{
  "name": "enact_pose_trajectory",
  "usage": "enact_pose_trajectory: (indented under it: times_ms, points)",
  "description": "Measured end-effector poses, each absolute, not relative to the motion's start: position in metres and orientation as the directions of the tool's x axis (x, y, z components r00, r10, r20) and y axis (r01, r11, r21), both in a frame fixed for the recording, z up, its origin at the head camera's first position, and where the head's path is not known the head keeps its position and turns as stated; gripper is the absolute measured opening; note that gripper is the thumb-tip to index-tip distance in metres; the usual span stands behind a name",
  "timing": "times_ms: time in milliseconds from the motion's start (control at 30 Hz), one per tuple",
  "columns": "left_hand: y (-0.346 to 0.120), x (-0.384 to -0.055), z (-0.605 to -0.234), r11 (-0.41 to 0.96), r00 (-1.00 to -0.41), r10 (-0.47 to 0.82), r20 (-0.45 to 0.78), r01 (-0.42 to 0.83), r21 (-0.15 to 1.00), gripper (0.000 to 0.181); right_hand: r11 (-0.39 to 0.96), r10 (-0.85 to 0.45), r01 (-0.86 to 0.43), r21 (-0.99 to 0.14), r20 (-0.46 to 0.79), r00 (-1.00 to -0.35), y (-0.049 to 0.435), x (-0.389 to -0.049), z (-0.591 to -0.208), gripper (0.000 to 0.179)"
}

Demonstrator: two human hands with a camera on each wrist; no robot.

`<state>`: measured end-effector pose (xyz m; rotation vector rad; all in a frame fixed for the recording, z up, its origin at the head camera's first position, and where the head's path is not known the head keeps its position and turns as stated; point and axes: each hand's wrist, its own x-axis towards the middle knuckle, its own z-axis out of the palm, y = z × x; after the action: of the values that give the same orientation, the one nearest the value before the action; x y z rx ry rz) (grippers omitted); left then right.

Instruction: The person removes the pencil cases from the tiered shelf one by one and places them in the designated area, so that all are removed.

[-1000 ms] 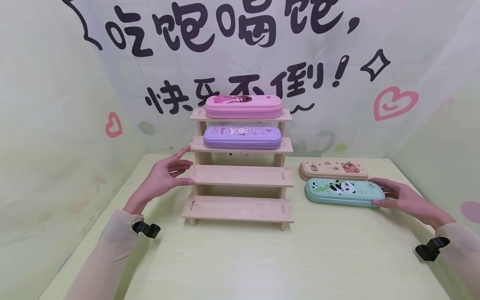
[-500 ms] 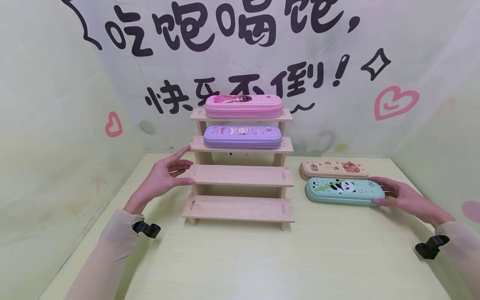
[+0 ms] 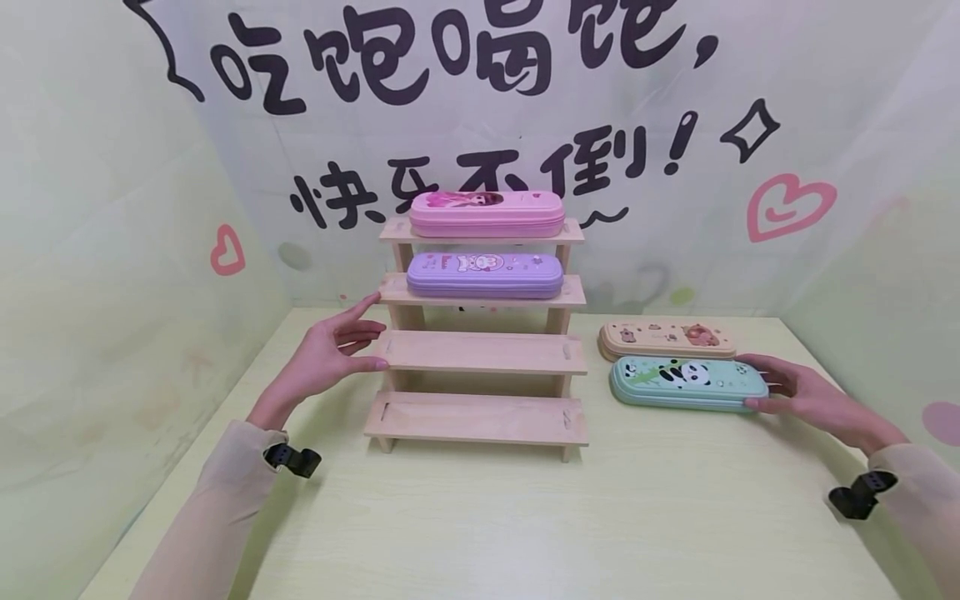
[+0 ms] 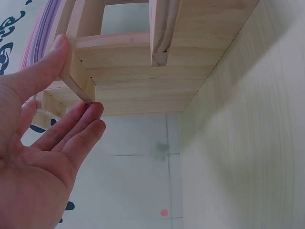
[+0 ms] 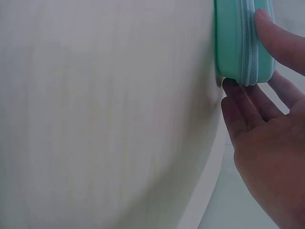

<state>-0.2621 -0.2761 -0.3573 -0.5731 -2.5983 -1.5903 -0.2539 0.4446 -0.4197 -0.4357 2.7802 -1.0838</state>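
At its left end, a wooden tiered display stand (image 3: 480,350) is pinched by my left hand (image 3: 322,350). The left wrist view shows that thumb against a board's edge (image 4: 71,71) and fingertips at its underside. My right hand (image 3: 817,400) holds the right end of a mint-green pencil case (image 3: 690,385) with a panda picture. In the right wrist view, the thumb lies along the zipper side of the mint-green case (image 5: 231,43), with fingers round its end. The case rests flat on the table, right of the stand.
A pink pencil case (image 3: 487,214) lies on the stand's top tier and a purple one (image 3: 485,276) on the tier below. Directly behind the mint-green case is a beige pencil case (image 3: 667,340). Printed cloth walls (image 3: 675,242) enclose the table (image 3: 480,525).
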Motion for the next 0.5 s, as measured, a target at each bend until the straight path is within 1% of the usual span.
enact_pose_trajectory:
  times_ms: [133,267,500]
  points:
    - [-0.276,-0.262,-0.358,0.397,-0.931,0.289,0.226,0.331,0.856,0.101,0.696,-0.305,-0.231,-0.679,0.012,-0.952,0.447,-0.253,-0.421,0.077]
    - [-0.276,-0.263,-0.359,0.403,-0.929,0.294,0.226,0.335,0.852,0.101,0.688,-0.296,-0.269,-0.674,0.077,-0.952,0.450,-0.249,-0.421,0.076]
    - [-0.276,-0.263,-0.358,0.421,-0.931,0.291,0.220,0.332,0.844,0.101,0.693,-0.269,-0.333,-0.640,0.199,-0.942,0.435,-0.237,-0.396,0.071]
